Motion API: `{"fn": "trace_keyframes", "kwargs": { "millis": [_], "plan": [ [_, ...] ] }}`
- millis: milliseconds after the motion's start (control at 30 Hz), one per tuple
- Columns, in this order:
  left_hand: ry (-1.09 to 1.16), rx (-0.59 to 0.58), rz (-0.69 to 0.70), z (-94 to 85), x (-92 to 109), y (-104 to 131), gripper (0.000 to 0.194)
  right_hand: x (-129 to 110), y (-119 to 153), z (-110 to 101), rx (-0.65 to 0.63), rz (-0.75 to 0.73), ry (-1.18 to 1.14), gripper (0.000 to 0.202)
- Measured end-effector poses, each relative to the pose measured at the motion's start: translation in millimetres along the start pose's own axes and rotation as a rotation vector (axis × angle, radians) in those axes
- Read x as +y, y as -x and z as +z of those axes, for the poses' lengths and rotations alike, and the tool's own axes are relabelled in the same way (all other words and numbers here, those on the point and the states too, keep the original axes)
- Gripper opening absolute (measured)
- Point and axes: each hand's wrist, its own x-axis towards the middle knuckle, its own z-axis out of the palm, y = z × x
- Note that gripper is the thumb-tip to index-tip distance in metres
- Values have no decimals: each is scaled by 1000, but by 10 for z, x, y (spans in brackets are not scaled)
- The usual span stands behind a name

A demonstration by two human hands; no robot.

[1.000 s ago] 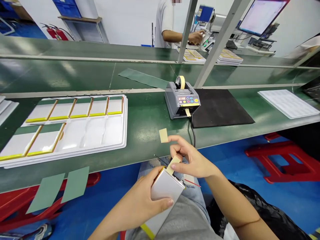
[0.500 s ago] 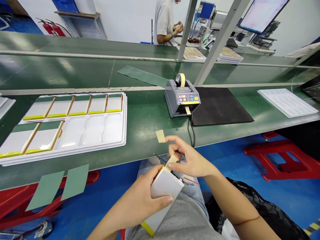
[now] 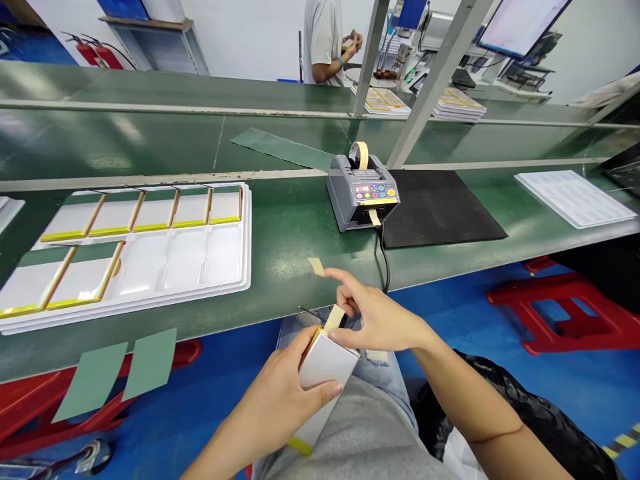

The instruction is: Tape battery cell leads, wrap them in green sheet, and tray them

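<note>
My left hand [image 3: 287,387] is wrapped round a flat silver-white battery cell [image 3: 327,363] with yellow edges, held tilted over my lap. At its upper end stands a short strip of cream tape [image 3: 334,319]. My right hand [image 3: 373,313] has its thumb at that end, against the base of the strip, with fingers curled behind. A second piece of tape [image 3: 316,267] clings to the tip of my stretched right index finger. A thin dark wire sticks out near the cell's top. Beyond the hands stands a grey tape dispenser [image 3: 363,190], a tape end hanging from its slot.
White trays [image 3: 230,267] with several similar cells lie at left. A black mat [image 3: 445,207] and another white tray [image 3: 575,197] are at right. Green sheets [image 3: 150,365] hang at the bench's front edge. Red stools [image 3: 570,307] stand below; a person [image 3: 325,43] works across the bench.
The cell has turned and shifted slightly left in my left hand. My right hand has moved a little left, its thumb now at the cell's corner, and the fingertip tape has tilted.
</note>
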Motion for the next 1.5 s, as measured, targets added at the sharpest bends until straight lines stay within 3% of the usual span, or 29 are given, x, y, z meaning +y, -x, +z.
{"fn": "trace_keyframes", "kwargs": {
  "millis": [133, 300, 433, 533, 633, 733, 833, 967, 1167, 1367, 1500],
  "plan": [
    [-68, 145, 1, 9, -122, -22, 49, 57, 57, -52, 117, -57, -98, 88],
    [-126, 150, 18, -25, -129, -17, 48, -35, 103, 51, 412, -294, -224, 62],
    [-193, 151, 59, -10, -116, -12, 38, -156, 112, 253, 486, -380, -88, 56],
    [-244, 158, 91, 11, -164, -5, 39, -189, 122, 355, 547, -341, -59, 56],
    [-295, 163, 136, 18, -233, 6, 41, -192, 141, 360, 513, -191, -166, 57],
    [-352, 154, 183, 16, -281, 11, 44, -194, 150, 308, 386, -29, -370, 58],
    [-397, 138, 196, 16, -294, 5, 55, -187, 136, 270, 284, 32, -527, 57],
    [-441, 158, 196, 21, -301, -16, 75, -155, 114, 281, 252, 18, -602, 51],
    [-396, 119, 284, 34, -342, -42, 52, -142, 120, 223, 211, -27, -547, 61],
    [-417, 116, 228, 21, -284, -35, 66, -118, 104, 158, 187, -79, -442, 56],
    [-433, 106, 281, -1, -275, -45, 56, -116, 82, 151, 188, -86, -393, 54]
  ]
}}
